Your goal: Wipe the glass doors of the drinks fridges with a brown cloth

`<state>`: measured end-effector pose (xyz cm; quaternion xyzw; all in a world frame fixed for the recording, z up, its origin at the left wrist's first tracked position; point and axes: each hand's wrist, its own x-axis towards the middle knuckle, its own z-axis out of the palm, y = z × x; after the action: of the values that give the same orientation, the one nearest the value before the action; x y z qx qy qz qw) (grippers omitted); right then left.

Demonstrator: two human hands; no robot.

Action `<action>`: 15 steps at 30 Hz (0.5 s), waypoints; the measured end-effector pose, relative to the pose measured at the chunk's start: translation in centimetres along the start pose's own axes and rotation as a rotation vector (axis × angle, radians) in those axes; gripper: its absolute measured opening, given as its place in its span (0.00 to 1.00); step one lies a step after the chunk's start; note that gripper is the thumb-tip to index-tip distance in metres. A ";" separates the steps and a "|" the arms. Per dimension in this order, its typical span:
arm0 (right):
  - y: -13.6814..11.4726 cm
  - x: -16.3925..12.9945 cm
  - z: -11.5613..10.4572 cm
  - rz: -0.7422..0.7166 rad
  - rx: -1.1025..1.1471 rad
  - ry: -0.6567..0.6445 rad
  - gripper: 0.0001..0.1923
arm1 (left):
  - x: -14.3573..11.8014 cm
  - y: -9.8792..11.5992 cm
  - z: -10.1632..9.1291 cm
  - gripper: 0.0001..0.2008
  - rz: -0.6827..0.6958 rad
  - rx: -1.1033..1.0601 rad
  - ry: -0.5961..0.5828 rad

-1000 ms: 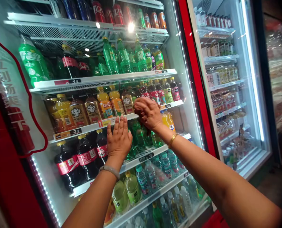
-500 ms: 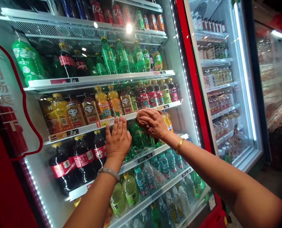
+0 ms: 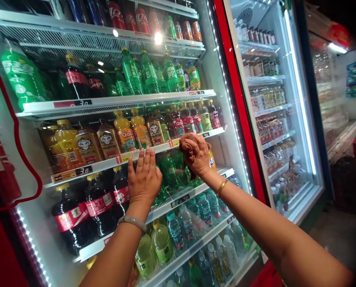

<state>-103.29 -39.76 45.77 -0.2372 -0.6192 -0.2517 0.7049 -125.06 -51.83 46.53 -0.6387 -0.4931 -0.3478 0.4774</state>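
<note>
My left hand (image 3: 144, 177) lies flat at the front of the drinks cooler, its fingers stretched upward and holding nothing. Its fingertips overlap a white shelf edge (image 3: 163, 146) with price tags. Farther right, my right hand (image 3: 199, 157) is closed round a bunched brown cloth (image 3: 189, 148) at the same shelf edge. Whether glass lies between my hands and the shelf I cannot tell. Above my hands stand juice bottles (image 3: 125, 131); behind and below them are green bottles (image 3: 169, 171), partly hidden. Cola bottles (image 3: 72, 213) stand left of my left wrist.
Light spots shine across the cooler's front. Small water bottles (image 3: 205, 209) and yellow-green bottles (image 3: 162, 241) fill a lower shelf. A red door frame (image 3: 236, 87) borders the cooler on the right, with a second lit cooler (image 3: 273, 107) beyond it.
My right hand with the brown cloth has shifted slightly right along the shelf edge. My left hand stays flat, near the same place. The view has shifted a little.
</note>
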 end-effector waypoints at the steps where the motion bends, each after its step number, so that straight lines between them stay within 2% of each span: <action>1: -0.4 -1.2 -0.1 0.015 -0.009 0.007 0.26 | 0.0 0.0 0.0 0.37 0.000 -0.002 0.000; 4: -2.4 -2.3 0.2 -0.171 0.018 -0.103 0.30 | 0.0 0.0 0.0 0.37 0.004 0.009 0.000; 7: -3.7 1.0 0.9 -0.353 0.033 -0.262 0.29 | 0.0 0.0 -0.1 0.38 0.009 0.009 -0.005; 9: -3.4 3.6 1.2 -0.305 0.030 -0.277 0.29 | 0.0 0.0 -0.2 0.39 0.005 -0.001 -0.008; 11: -2.7 4.6 1.1 -0.164 0.034 -0.197 0.29 | 0.0 0.1 -0.2 0.39 -0.001 -0.012 -0.005; 13: -2.2 3.4 0.7 -0.005 0.025 -0.074 0.29 | 0.0 0.1 -0.1 0.39 -0.002 -0.016 0.001; 15: -2.5 0.9 0.2 0.064 0.014 -0.012 0.28 | 0.0 0.2 -0.1 0.38 0.000 -0.013 0.005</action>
<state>-104.95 -41.62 46.71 -0.2535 -0.6172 -0.2233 0.7106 -124.89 -51.93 46.56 -0.6408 -0.4897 -0.3527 0.4745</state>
